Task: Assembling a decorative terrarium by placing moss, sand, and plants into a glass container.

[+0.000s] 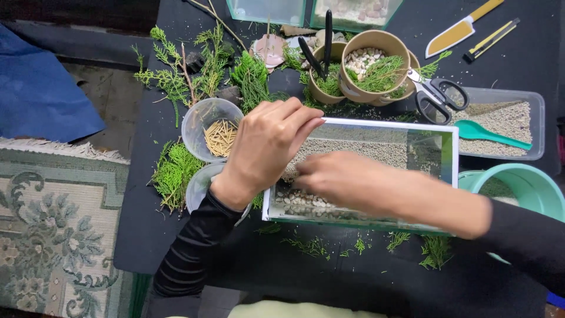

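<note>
A small rectangular glass tank sits on the black table, holding grey gravel and pale pebbles at its near left corner. My left hand rests on the tank's left rim, fingers pointing right along the top edge. My right hand reaches inside the tank from the right, its fingertips down among the pebbles; whether it holds any I cannot tell. Both arms wear black sleeves.
Left of the tank stand a clear cup of small sticks and green sprigs. Behind are brown paper cups with pebbles and greenery, scissors, a tray of gravel with a teal scoop, a teal bowl and cutters.
</note>
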